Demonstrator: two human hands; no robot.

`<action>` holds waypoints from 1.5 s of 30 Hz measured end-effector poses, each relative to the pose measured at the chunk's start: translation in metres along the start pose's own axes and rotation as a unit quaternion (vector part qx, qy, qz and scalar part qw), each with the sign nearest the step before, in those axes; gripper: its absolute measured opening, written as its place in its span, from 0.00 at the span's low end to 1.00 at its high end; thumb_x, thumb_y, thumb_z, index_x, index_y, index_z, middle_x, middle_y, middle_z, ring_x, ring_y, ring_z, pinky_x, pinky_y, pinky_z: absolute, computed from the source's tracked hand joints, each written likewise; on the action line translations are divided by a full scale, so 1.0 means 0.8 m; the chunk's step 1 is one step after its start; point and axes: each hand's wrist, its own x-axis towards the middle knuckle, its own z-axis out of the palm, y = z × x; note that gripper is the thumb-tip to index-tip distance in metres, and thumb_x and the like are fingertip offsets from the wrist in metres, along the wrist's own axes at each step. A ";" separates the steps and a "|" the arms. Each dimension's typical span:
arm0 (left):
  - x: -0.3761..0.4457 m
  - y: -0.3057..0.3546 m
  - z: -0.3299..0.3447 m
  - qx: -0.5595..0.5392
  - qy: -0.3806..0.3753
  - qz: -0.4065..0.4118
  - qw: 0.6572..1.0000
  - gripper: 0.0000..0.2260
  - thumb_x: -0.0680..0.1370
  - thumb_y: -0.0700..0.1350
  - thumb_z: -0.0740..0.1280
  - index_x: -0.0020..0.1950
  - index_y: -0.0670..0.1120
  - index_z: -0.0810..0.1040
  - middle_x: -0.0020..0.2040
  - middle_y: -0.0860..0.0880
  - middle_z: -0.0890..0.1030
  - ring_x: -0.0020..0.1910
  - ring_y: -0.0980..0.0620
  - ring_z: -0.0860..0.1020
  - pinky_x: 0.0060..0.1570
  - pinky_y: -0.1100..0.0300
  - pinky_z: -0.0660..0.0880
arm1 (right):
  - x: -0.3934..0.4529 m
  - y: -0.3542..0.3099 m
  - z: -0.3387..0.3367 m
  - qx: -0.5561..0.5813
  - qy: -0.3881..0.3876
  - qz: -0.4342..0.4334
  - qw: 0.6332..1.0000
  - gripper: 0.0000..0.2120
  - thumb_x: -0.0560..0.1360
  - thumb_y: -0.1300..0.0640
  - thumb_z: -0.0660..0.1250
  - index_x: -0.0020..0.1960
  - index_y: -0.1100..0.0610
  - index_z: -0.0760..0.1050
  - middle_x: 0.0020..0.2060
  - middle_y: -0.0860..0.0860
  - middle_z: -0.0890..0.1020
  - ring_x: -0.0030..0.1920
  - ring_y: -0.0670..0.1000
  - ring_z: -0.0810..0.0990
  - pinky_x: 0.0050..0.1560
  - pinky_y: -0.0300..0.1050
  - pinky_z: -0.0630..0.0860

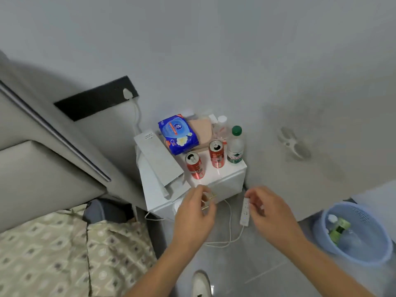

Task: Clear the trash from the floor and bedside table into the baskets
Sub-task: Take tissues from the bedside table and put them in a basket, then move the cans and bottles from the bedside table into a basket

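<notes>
Before the white counter (pixel 227 179) we reach with both arms: our left hand (pixel 194 213) is pinched on a small clear scrap (pixel 207 200), our right hand (pixel 267 207) half-curled and holding nothing. Two red cans (pixel 194 165) and a green-capped bottle (pixel 235 145) stand there uncollected; we judge the next move to be carrying them to the blue basket (pixel 364 256) on the floor at right.

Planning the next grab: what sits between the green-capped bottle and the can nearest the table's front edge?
In the head view, a second red can, top opened, stands between the bottle and the front can.
</notes>
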 end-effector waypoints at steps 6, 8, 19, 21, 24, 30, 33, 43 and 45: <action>0.155 -0.056 -0.048 0.080 0.002 -0.021 0.997 0.21 0.75 0.61 0.69 0.66 0.58 0.69 0.59 0.53 0.72 0.58 0.50 0.77 0.49 0.49 0.80 | 0.164 -0.063 0.053 -0.126 -0.029 -0.047 0.990 0.24 0.74 0.57 0.69 0.67 0.44 0.68 0.65 0.45 0.68 0.46 0.51 0.80 0.43 0.52 0.80; 0.197 -0.067 -0.053 0.130 -0.017 -0.023 0.991 0.29 0.73 0.63 0.70 0.70 0.58 0.66 0.63 0.50 0.70 0.63 0.46 0.74 0.49 0.49 0.79 | 0.209 -0.071 0.065 -0.171 -0.018 -0.063 0.983 0.27 0.73 0.57 0.69 0.69 0.44 0.66 0.69 0.47 0.66 0.46 0.54 0.81 0.39 0.51 0.80; 0.254 -0.098 -0.002 0.218 -0.157 0.005 0.963 0.35 0.69 0.63 0.75 0.73 0.60 0.66 0.65 0.52 0.70 0.64 0.47 0.73 0.52 0.49 0.78 | 0.264 -0.039 0.091 -0.288 -0.052 -0.061 0.954 0.34 0.72 0.57 0.70 0.74 0.42 0.62 0.71 0.47 0.66 0.50 0.58 0.82 0.37 0.54 0.82; 0.253 -0.105 0.003 0.220 -0.142 0.015 0.965 0.28 0.73 0.60 0.73 0.71 0.59 0.68 0.63 0.52 0.71 0.62 0.46 0.75 0.49 0.50 0.78 | 0.269 -0.033 0.095 -0.277 -0.044 -0.066 0.958 0.31 0.72 0.56 0.70 0.72 0.43 0.64 0.69 0.47 0.67 0.48 0.57 0.82 0.37 0.53 0.82; 0.252 -0.108 0.006 0.214 -0.121 0.032 0.969 0.22 0.74 0.59 0.72 0.64 0.58 0.70 0.58 0.53 0.73 0.56 0.46 0.77 0.45 0.50 0.80 | 0.272 -0.033 0.097 -0.263 -0.036 -0.075 0.961 0.25 0.74 0.57 0.69 0.69 0.45 0.68 0.65 0.48 0.69 0.42 0.58 0.82 0.34 0.51 0.79; 0.241 -0.087 -0.013 0.183 -0.083 0.042 0.979 0.23 0.74 0.61 0.71 0.66 0.58 0.71 0.57 0.55 0.74 0.55 0.51 0.76 0.44 0.52 0.81 | 0.238 -0.051 0.079 -0.179 -0.002 -0.090 0.980 0.23 0.75 0.54 0.71 0.67 0.45 0.69 0.63 0.46 0.69 0.39 0.51 0.80 0.36 0.43 0.76; 0.219 -0.069 -0.029 0.168 -0.070 0.057 0.982 0.24 0.73 0.60 0.73 0.66 0.58 0.71 0.55 0.57 0.73 0.54 0.52 0.75 0.42 0.53 0.80 | 0.190 -0.051 0.059 -0.157 -0.010 -0.086 0.984 0.24 0.74 0.49 0.72 0.67 0.43 0.69 0.63 0.45 0.68 0.40 0.47 0.79 0.37 0.40 0.78; 0.064 -0.004 -0.008 0.142 -0.108 0.066 0.982 0.24 0.71 0.57 0.73 0.64 0.63 0.69 0.54 0.62 0.69 0.47 0.57 0.77 0.36 0.61 0.79 | -0.031 0.056 0.001 -0.133 -0.065 -0.010 0.989 0.24 0.73 0.42 0.68 0.67 0.38 0.68 0.58 0.42 0.68 0.40 0.42 0.74 0.34 0.36 0.76; 0.029 0.010 0.014 0.133 -0.126 0.059 0.981 0.24 0.71 0.56 0.73 0.64 0.63 0.68 0.55 0.62 0.68 0.45 0.57 0.77 0.35 0.62 0.77 | -0.081 0.089 -0.014 -0.150 -0.081 0.021 0.985 0.24 0.72 0.39 0.68 0.66 0.37 0.66 0.59 0.41 0.68 0.37 0.41 0.73 0.35 0.30 0.70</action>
